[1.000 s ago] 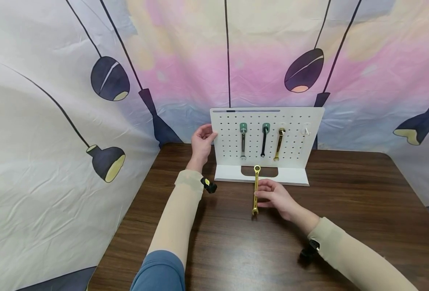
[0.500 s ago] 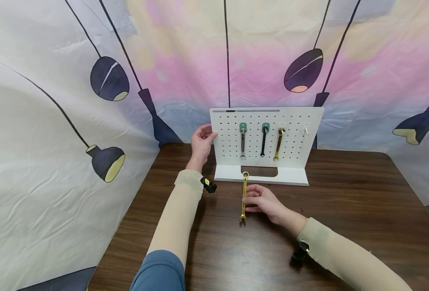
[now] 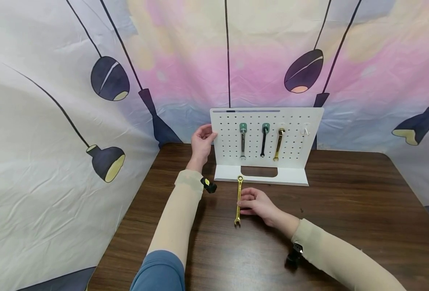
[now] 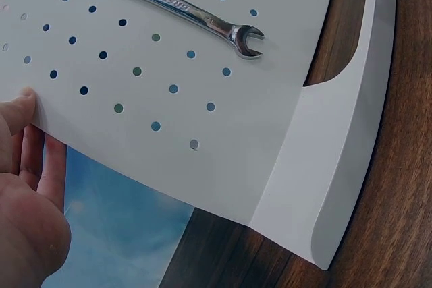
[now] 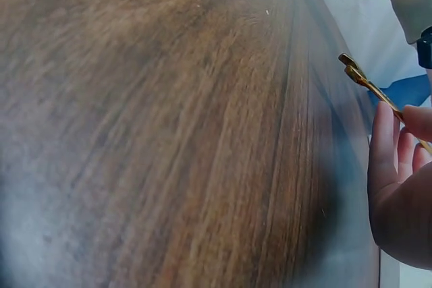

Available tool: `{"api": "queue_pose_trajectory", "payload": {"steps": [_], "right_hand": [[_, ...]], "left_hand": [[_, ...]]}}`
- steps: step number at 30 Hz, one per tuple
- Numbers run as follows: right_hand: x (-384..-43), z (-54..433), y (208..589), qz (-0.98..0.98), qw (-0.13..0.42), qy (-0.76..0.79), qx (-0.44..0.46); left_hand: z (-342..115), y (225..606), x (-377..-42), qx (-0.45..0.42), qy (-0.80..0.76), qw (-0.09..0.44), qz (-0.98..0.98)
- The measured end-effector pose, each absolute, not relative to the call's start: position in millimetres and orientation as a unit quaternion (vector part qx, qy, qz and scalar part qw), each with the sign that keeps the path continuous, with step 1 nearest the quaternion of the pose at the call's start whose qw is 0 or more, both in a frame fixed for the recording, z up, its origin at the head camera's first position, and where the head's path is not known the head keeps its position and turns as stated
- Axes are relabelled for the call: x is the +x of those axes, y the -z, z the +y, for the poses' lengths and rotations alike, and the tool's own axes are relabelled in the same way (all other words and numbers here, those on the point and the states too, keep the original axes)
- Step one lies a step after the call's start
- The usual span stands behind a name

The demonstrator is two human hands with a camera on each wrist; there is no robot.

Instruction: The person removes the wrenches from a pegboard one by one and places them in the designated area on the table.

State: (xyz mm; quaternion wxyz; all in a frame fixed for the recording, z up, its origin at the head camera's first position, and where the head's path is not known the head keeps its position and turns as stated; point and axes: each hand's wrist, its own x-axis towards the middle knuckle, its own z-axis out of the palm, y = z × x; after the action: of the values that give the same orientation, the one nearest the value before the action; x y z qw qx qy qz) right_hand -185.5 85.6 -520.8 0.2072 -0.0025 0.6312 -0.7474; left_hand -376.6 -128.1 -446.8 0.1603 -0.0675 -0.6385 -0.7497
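Wrench, gold-coloured metal, ring at one end, open fork at the other (image 3: 239,192): one, above the tabletop (image 3: 363,194), before the board. Probably stiff, fairly light, slick, not fragile; best taken mid-shank. Right hand (image 3: 259,207): thumb and fingers pinching its shank.
Board, white, perforated, footed (image 3: 252,143): one; left hand (image 3: 201,142) pinches its side edge.
Hanging tools: three, namely silver metal wrench (image 3: 243,142), slender black tool (image 3: 263,142), second gold-coloured wrench (image 3: 279,144).
White bare hook (image 3: 306,131): one.
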Motion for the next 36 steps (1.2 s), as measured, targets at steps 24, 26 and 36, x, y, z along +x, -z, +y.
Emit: {"api": "queue_pose_trajectory", "payload": {"steps": [24, 26, 36], "right_hand": [[-183.2, 76.6, 528.4, 0.66, 0.193, 0.726, 0.0], [-182.7, 75.5, 528.3, 0.664, 0.191, 0.723, 0.001], [-182.0, 73.3, 530.1, 0.679, 0.18, 0.712, -0.006]], "left_hand": [[-127.8, 447.6, -376.4, -0.069, 0.747, 0.168, -0.639], [-127.9, 447.5, -376.2, -0.069, 0.747, 0.167, -0.64], [-127.6, 447.4, -376.4, -0.073, 0.75, 0.169, -0.635]]}}
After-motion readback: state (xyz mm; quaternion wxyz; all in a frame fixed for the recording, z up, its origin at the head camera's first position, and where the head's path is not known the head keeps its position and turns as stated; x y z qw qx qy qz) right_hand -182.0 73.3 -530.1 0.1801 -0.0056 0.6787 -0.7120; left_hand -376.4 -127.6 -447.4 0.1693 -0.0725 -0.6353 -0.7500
